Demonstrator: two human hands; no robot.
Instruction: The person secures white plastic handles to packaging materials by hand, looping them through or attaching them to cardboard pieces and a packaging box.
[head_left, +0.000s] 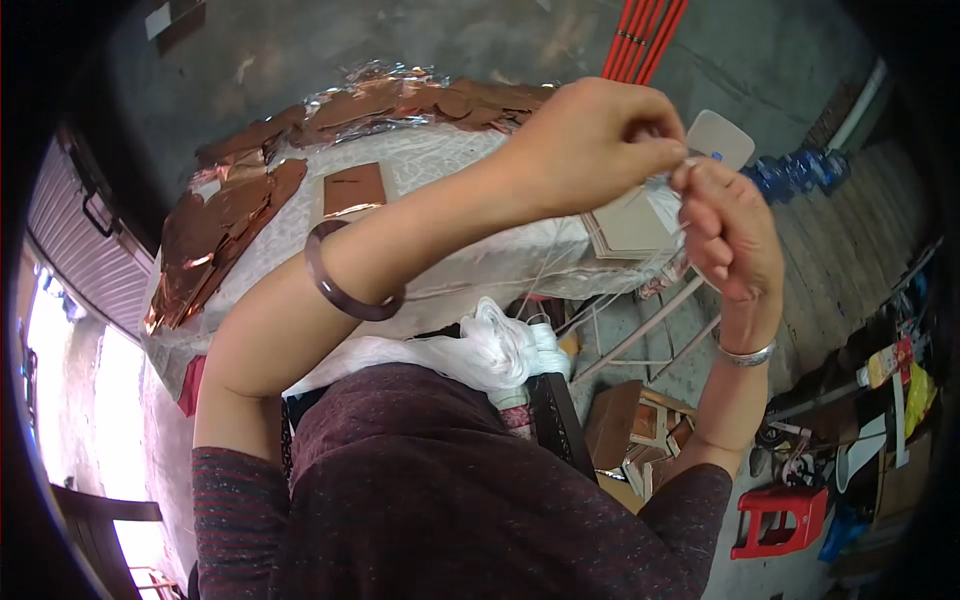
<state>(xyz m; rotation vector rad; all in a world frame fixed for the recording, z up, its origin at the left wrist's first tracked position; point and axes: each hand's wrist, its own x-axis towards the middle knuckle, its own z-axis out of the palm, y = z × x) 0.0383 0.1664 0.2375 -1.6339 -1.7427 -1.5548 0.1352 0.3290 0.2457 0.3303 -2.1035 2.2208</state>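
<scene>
My left hand [612, 145] reaches across to the right above the table, its thumb and fingers pinched together. Its fingertips meet those of my right hand [735, 222], which is also closed in a pinch with the other fingers curled. Fine white thread [545, 262] runs up toward both hands; the part between the fingertips is too thin to see well. Across my lap lies a thick skein of white thread [492, 345]. Behind the hands, a stack of pale cards [630, 230] sits on the right corner of the table.
The table has a white cloth cover [440, 165]. Copper-coloured foil sheets [225, 225] pile along its left and back edges, and a copper-faced card [352, 190] lies near the middle. An open box [625, 425] and a red stool [778, 522] stand on the floor at right.
</scene>
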